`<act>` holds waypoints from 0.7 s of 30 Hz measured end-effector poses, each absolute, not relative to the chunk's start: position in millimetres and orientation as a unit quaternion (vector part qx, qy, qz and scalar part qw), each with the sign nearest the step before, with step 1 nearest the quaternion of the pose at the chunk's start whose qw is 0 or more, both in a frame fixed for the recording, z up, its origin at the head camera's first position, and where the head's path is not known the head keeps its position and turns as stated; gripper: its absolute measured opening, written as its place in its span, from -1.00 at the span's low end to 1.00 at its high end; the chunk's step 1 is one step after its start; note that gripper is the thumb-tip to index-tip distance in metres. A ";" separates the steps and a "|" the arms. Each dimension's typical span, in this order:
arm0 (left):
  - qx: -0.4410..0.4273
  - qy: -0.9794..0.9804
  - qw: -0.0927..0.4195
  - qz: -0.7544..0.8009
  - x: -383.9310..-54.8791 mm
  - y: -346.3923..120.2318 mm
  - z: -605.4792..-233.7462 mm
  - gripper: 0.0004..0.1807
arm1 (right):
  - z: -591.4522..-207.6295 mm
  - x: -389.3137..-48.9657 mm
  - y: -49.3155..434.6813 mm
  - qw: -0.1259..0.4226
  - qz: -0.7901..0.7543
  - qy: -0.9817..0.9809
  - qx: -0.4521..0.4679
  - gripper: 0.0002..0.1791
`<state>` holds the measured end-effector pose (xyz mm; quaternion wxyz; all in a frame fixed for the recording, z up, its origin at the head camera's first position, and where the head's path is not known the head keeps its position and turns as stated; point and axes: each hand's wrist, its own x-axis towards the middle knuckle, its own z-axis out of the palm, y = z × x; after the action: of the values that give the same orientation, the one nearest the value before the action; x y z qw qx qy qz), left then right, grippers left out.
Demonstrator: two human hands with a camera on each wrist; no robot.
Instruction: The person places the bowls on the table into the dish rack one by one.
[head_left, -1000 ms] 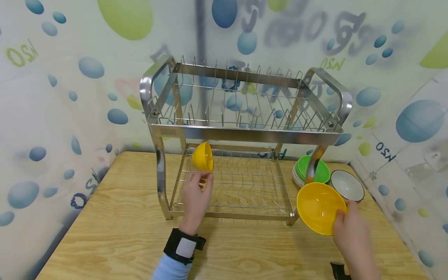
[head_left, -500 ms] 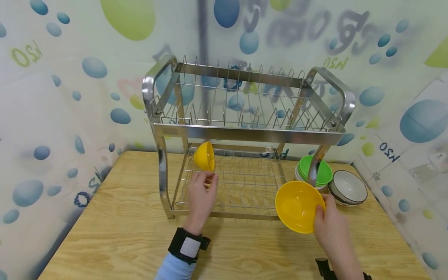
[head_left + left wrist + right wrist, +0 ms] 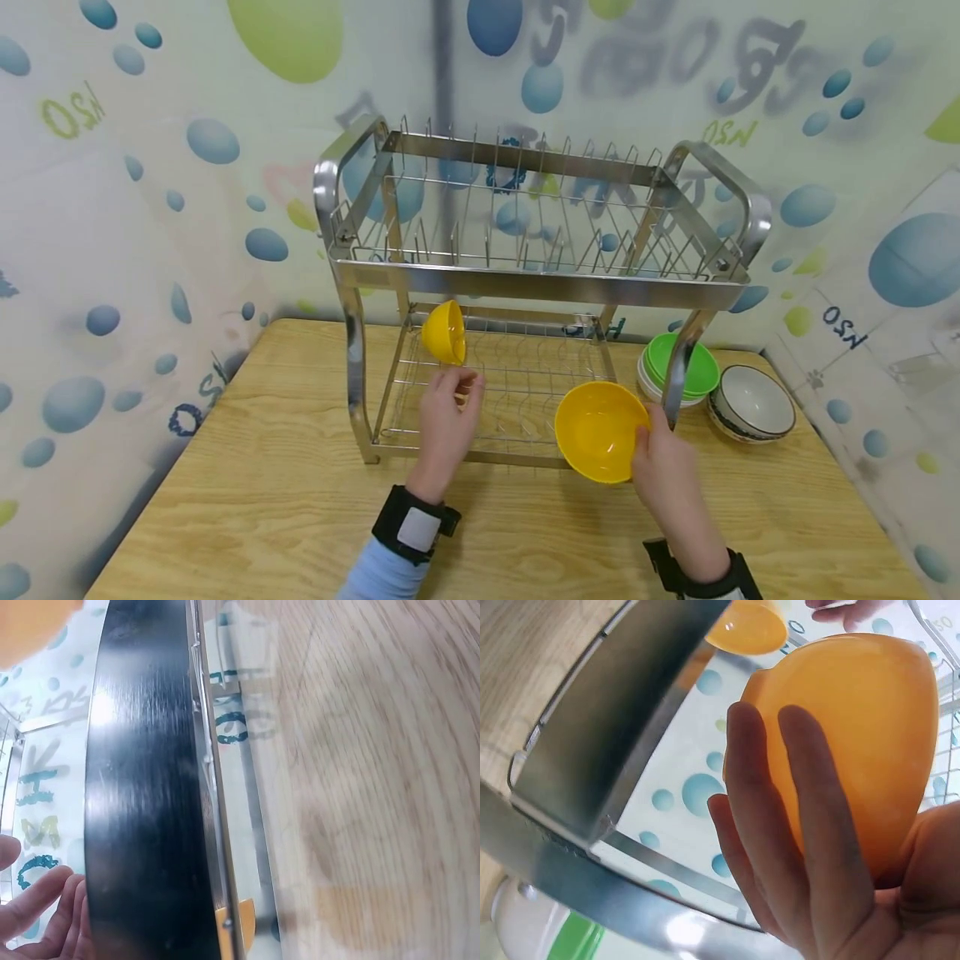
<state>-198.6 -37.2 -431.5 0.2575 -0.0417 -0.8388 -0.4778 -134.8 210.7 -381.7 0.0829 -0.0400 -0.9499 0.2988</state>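
My right hand grips a yellow bowl by its right rim, its inside facing me, in front of the rack's lower tier. In the right wrist view the fingers spread along the bowl's outside. A second yellow bowl stands on its side at the left of the lower tier. My left hand is just in front of that bowl, fingers loosely bent. In the left wrist view its thumb and fingers are apart and hold nothing. Whether they touch the bowl I cannot tell.
The two-tier metal dish rack stands on a wooden table by a patterned wall. Right of it are green bowls stacked on white ones and a dark-rimmed white bowl.
My right hand has carried its yellow bowl leftward, from beside the rack's right leg to the front of the lower tier. My left hand has barely moved; the view has shifted slightly.
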 end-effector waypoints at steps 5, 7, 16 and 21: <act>-0.040 -0.838 0.255 -0.481 -197.9 -34.4 -430.9 -0.77 | -389.0 -142.1 202.5 0.078 0.292 -0.953 -0.024 -0.65; -0.045 -0.837 0.253 -0.483 -197.2 -33.0 -430.7 -0.78 | -390.5 -144.4 198.6 0.066 0.295 -0.953 -0.023 -0.65; -0.057 -0.837 0.190 -0.511 -192.0 -22.9 -428.7 -0.61 | -392.0 -148.4 180.8 0.040 0.312 -0.949 -0.016 -0.61; -0.050 -0.841 0.159 -0.514 -191.0 -20.2 -428.1 -0.53 | -394.5 -150.3 171.5 0.044 0.316 -0.948 -0.010 -0.62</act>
<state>-191.0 -20.2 -428.1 0.1592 -0.0504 -0.8411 -0.5144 -150.3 171.5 -394.5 0.0440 -0.0100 -0.9477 0.3159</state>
